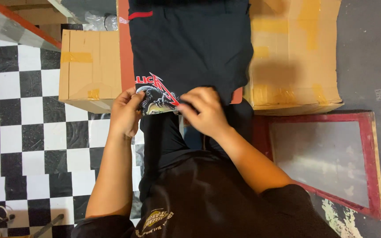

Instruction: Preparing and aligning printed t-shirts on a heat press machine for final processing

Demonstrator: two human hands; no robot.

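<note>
Head cam shows both hands, left hand (126, 112) and right hand (204, 111), fingers pinched shut on the near hem of a soft, floppy black printed cotton t-shirt (190, 48) at the worktop's near edge, best gripped there.

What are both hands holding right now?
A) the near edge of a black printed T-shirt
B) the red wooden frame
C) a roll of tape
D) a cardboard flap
A: the left hand and the right hand both pinch the near hem of the black T-shirt, beside its red-and-white print, over the cardboard boxes.
</note>
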